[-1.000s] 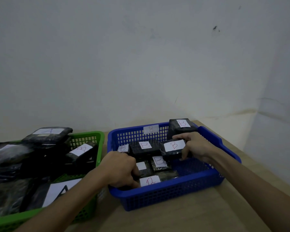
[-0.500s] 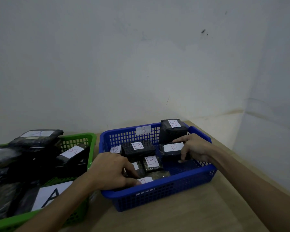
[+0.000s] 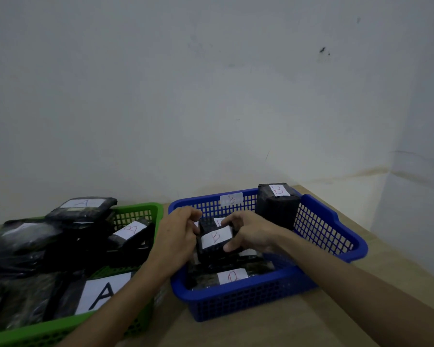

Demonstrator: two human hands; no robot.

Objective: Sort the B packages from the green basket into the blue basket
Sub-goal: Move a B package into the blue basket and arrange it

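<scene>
My fingers (image 3: 233, 246) over part of the B package (image 3: 214, 242); green basket (image 3: 140, 211) cut off at left edge.

"B" on held package (image 3: 216, 242); "A" label (image 3: 103, 293)

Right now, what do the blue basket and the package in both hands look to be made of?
Blue basket: looks like moulded plastic, judging by its lattice walls. B package gripped by left hand and right hand: likely black plastic wrap, faintly glossy, with a white paper label.

green basket (image 3: 135, 209) left | blue basket (image 3: 336, 236) right, beside | both on table (image 3: 273, 329)
</scene>
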